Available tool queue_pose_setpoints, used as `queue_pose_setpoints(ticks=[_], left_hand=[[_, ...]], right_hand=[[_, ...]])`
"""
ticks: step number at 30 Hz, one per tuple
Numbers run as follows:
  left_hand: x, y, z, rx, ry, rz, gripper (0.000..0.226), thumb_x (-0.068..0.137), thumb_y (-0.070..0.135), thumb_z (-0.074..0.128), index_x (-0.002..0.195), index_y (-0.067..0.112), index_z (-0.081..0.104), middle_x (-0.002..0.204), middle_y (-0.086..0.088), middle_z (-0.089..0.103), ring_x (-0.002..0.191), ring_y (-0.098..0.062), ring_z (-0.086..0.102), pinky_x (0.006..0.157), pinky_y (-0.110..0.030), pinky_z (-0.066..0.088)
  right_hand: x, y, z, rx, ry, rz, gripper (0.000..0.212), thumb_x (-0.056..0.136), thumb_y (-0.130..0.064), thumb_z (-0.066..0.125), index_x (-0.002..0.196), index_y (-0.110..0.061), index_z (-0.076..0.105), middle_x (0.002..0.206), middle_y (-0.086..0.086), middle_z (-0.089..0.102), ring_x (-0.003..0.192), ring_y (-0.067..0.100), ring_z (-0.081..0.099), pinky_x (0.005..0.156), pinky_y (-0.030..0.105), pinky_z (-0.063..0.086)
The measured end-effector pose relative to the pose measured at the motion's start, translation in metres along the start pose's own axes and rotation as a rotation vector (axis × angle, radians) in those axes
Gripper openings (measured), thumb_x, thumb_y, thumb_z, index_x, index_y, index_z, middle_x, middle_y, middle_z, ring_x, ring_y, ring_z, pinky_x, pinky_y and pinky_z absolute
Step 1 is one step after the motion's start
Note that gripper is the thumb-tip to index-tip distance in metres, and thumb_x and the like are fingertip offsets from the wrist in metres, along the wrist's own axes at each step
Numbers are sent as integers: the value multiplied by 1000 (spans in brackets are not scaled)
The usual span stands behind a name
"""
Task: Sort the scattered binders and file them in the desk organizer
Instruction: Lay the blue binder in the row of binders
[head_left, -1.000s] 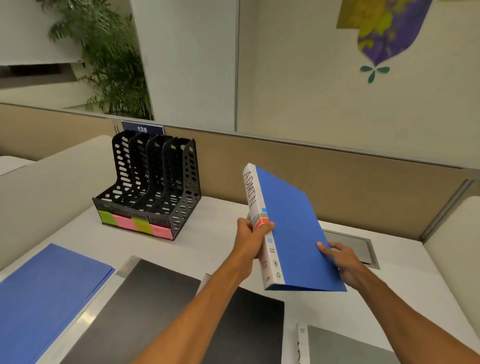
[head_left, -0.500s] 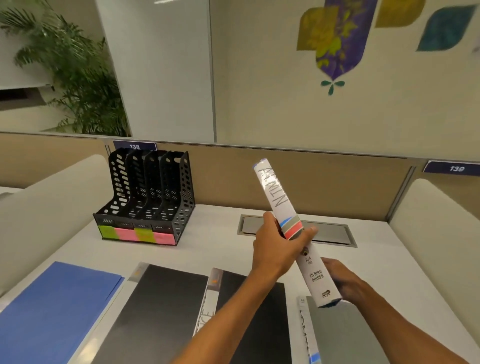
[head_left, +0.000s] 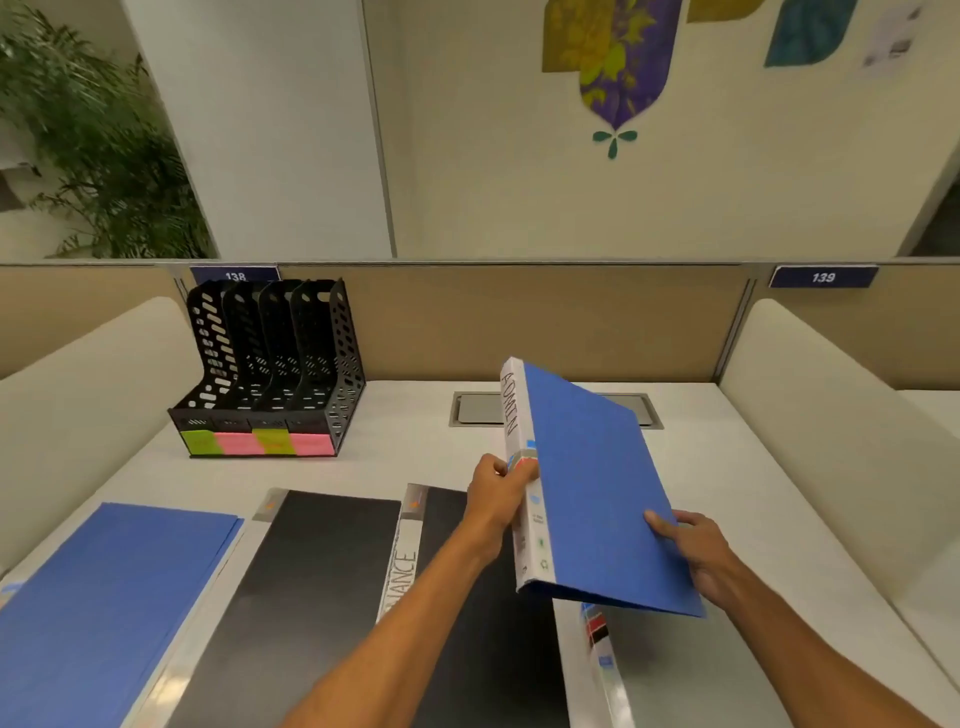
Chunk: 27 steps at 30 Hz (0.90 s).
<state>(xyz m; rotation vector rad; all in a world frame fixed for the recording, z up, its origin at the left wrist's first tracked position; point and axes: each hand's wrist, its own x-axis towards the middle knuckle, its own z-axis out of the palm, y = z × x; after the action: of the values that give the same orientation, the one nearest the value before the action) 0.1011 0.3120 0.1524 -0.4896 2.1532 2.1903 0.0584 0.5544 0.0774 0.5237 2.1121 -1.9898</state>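
I hold a blue binder (head_left: 592, 483) with a white spine reading ADMIN above the desk, tilted, cover facing right. My left hand (head_left: 496, 491) grips its spine near the middle; my right hand (head_left: 688, 545) holds the cover's lower right edge. The black desk organizer (head_left: 270, 364), with empty slots and green and pink labels on its front, stands at the back left. On the desk lie another blue binder (head_left: 104, 597), two black binders (head_left: 306, 582) (head_left: 462, 649), the second with a spine ending in "ANCE", and a grey binder (head_left: 691, 670).
The white desk (head_left: 415, 441) is bounded by a tan partition (head_left: 519, 322) at the back and cream side dividers (head_left: 831, 431). A grey cable hatch (head_left: 478, 408) sits in the desk behind the held binder. A plant stands beyond the partition at the left.
The held binder turned from spine-on to showing its blue cover again and stands more upright. My right hand moved from under its lower end to the cover's edge.
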Motion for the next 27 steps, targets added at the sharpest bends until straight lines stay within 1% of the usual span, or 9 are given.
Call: queue_pose_setpoints(ticks=[3, 4, 7, 12, 15, 18, 21, 24, 27], left_hand=[[5, -33, 12, 57, 15, -89, 27, 88, 31, 63, 92, 9, 48, 88, -6, 70, 69, -13, 70, 52, -20, 48], [5, -44, 18, 68, 18, -117, 28, 88, 30, 64, 95, 5, 53, 89, -6, 71, 70, -14, 70, 53, -20, 48], [1, -75, 37, 84, 16, -193, 34, 88, 29, 64, 102, -1, 63, 90, -7, 73, 73, -16, 72, 56, -22, 51], [-20, -109, 75, 126, 65, -235, 29, 90, 31, 62, 98, 3, 63, 88, -4, 73, 70, -15, 72, 56, -23, 53], [-29, -126, 95, 182, 96, -242, 28, 92, 29, 59, 96, 2, 61, 89, -5, 73, 74, -21, 73, 66, -31, 59], [-39, -141, 111, 214, 130, -263, 27, 93, 31, 56, 95, 5, 59, 93, -6, 71, 81, -24, 72, 74, -36, 59], [-49, -155, 120, 289, 165, -283, 24, 95, 34, 53, 90, 11, 57, 96, -6, 69, 78, -19, 69, 72, -29, 56], [-55, -167, 125, 304, 200, -291, 23, 94, 31, 53, 81, 13, 54, 92, -11, 66, 73, -17, 60, 66, -26, 50], [-62, -168, 131, 301, 165, -315, 18, 98, 32, 47, 96, 16, 53, 92, 2, 58, 74, -10, 57, 58, -17, 45]], right_hand=[[-9, 21, -23, -2, 93, 13, 22, 83, -9, 72, 96, 2, 57, 102, 16, 61, 70, 23, 57, 57, 30, 42], [-8, 30, -32, -8, 116, 34, 29, 82, -9, 73, 101, 3, 55, 106, 18, 61, 73, 26, 57, 58, 31, 42], [-7, 51, -57, -24, 146, 84, 52, 78, -12, 77, 119, 6, 50, 122, 21, 58, 90, 34, 56, 72, 39, 45], [-11, 73, -97, -64, 156, 118, 50, 80, -9, 75, 119, 4, 47, 124, 20, 54, 94, 32, 52, 72, 37, 45], [-8, 86, -117, -97, 131, 144, 60, 79, -10, 76, 128, 3, 43, 130, 21, 52, 95, 31, 52, 72, 37, 45], [-4, 100, -130, -137, 107, 167, 62, 80, -10, 76, 131, 2, 43, 130, 21, 52, 95, 31, 53, 77, 40, 45], [-5, 115, -138, -177, 77, 190, 61, 79, -10, 76, 130, 1, 44, 126, 20, 55, 95, 33, 56, 75, 41, 48], [-6, 125, -143, -287, 137, 186, 61, 75, -18, 80, 126, -5, 51, 125, 18, 57, 102, 37, 59, 86, 48, 52], [-3, 131, -145, -439, 184, 153, 62, 74, -26, 81, 126, -5, 54, 124, 19, 56, 108, 40, 57, 88, 47, 52]])
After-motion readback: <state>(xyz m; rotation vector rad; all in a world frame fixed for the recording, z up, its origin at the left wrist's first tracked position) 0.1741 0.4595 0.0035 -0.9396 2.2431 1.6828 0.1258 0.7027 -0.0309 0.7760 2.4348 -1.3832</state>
